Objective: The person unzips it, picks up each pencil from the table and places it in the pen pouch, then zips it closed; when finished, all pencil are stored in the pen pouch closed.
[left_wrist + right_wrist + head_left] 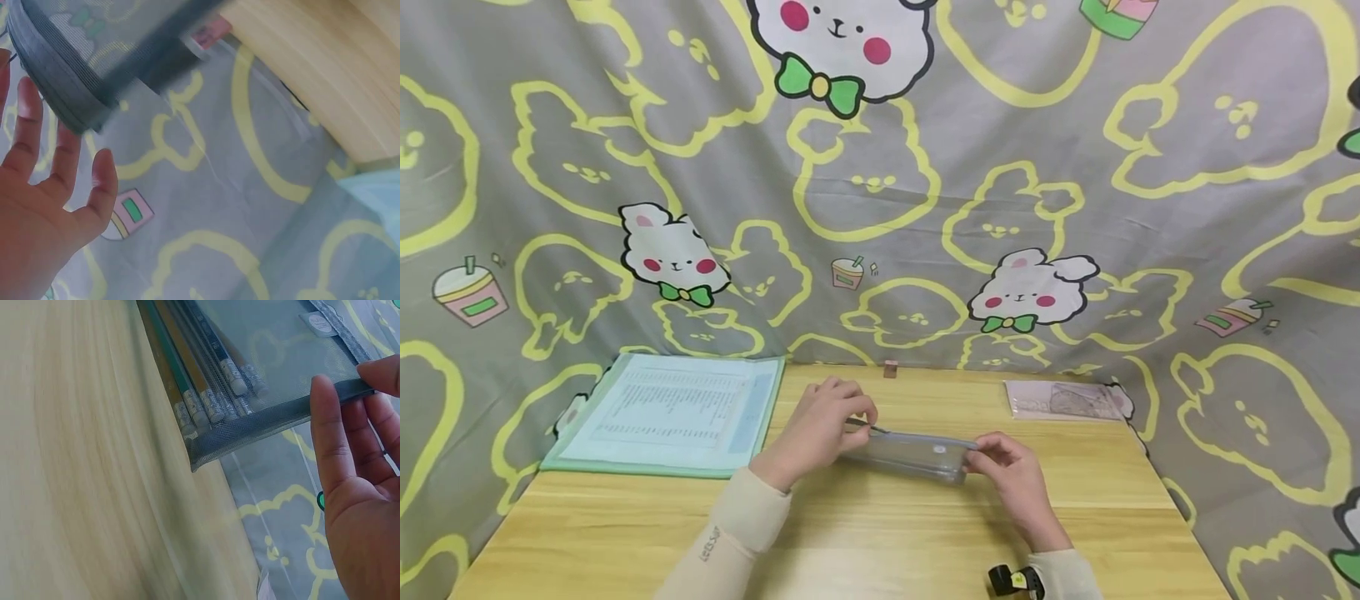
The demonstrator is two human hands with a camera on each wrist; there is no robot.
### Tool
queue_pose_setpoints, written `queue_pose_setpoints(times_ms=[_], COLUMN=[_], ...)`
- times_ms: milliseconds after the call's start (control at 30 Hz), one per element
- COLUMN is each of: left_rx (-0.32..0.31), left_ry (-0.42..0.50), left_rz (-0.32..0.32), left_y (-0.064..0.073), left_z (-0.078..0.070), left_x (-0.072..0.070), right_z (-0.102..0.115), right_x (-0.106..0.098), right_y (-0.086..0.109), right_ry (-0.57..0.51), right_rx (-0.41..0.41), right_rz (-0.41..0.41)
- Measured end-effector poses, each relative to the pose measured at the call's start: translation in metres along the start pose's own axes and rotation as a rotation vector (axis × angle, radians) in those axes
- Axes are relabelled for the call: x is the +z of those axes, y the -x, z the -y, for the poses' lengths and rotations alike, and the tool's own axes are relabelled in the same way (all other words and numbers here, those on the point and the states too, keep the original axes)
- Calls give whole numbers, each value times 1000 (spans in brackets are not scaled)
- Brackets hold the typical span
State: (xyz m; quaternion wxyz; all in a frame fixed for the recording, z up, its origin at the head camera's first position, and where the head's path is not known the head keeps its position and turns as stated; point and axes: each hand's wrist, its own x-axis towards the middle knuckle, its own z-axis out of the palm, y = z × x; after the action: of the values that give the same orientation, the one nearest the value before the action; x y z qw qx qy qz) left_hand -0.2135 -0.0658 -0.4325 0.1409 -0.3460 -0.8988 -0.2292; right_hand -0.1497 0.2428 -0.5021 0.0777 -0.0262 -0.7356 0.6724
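Note:
A grey see-through mesh pencil case is held just above the table between both hands. Through its mesh in the right wrist view, several pencils show, their eraser ends toward the near seam. My left hand is at the case's left end, thumb and forefinger pinching the dark zipper pull at its top edge. In the left wrist view that hand's other fingers lie spread beside the case's dark corner. At the opposite end my right hand pinches the upper corner between thumb and fingers.
On the wooden table, a light-blue folder with a printed sheet lies at back left. A flat packet lies at back right, and a small pinkish tab at the back edge. A patterned curtain hangs behind.

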Motion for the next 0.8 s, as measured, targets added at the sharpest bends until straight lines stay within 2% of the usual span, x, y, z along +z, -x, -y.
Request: queue_pose_setpoints(times_ms=[133,400,600,800], left_rx=[-26,-56,-78,-106], left_ry=[17,58,81,108], left_rz=[-14,-97,-94,-122], left_y=[7,25,34,42], left_z=[9,32,39,42], left_x=[-3,-10,-10,-8], right_z=[0,0,-1,-1], right_x=[-5,-13,-14,-12], right_y=[1,-1,-1,-1], right_ry=[-4,0,-1,13], right_rx=[-4,-6,-17,-5], right_rz=[-17,-44,-43,-52])
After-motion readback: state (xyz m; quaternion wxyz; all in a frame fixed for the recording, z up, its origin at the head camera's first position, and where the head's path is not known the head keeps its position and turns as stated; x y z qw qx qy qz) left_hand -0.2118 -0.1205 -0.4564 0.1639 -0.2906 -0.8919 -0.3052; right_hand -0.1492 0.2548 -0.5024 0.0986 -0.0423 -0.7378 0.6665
